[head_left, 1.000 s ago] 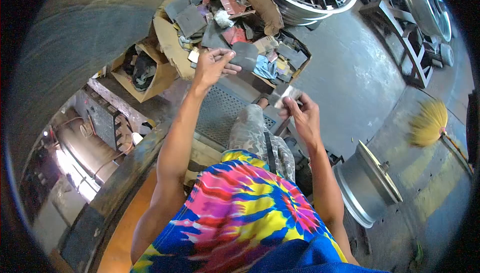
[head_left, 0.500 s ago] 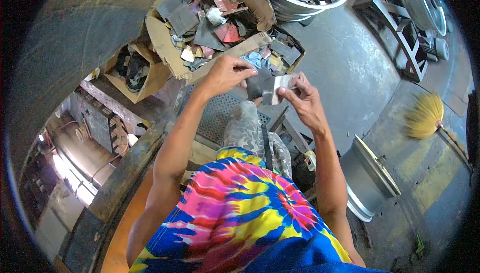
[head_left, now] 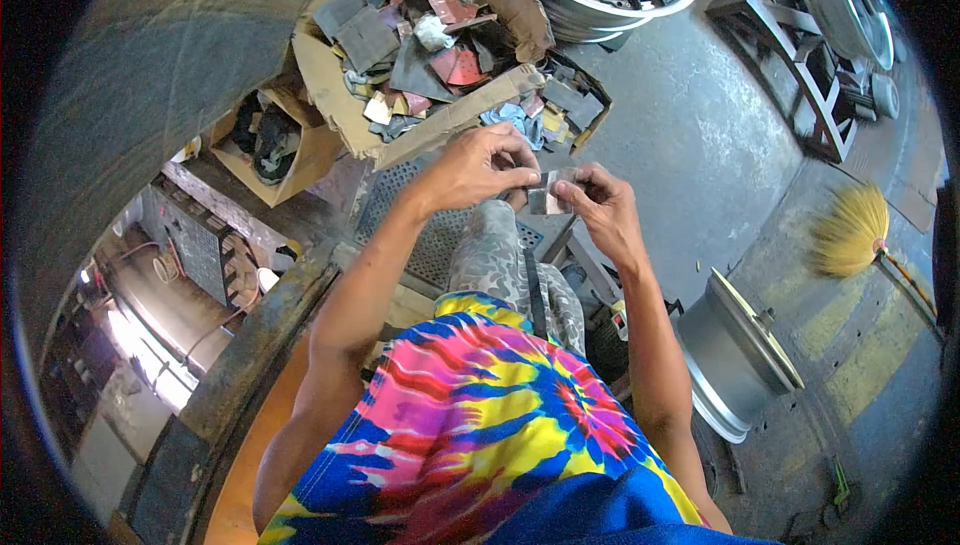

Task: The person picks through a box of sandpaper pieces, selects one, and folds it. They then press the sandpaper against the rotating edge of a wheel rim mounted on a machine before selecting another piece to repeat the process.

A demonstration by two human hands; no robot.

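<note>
Between my two hands is a small folded piece of sandpaper, dark grey with a paler face showing. My left hand is closed, its thumb and fingertips pinching the sheet at its left side. At the opposite side, my right hand grips the sheet between thumb and bent fingers. The fingers partly hide the sheet, so its full size does not show. Both hands are held over my knees in grey patterned trousers.
A torn cardboard box full of sandpaper scraps lies ahead. Left of it is a smaller carton. Wheel rims, one silver rim among them, stand on the floor at right. A yellow broom and a metal frame are farther right.
My left hand has moved right and slightly down, closer to my right hand. The sandpaper was spread wider before and is now folded smaller between my fingers.
</note>
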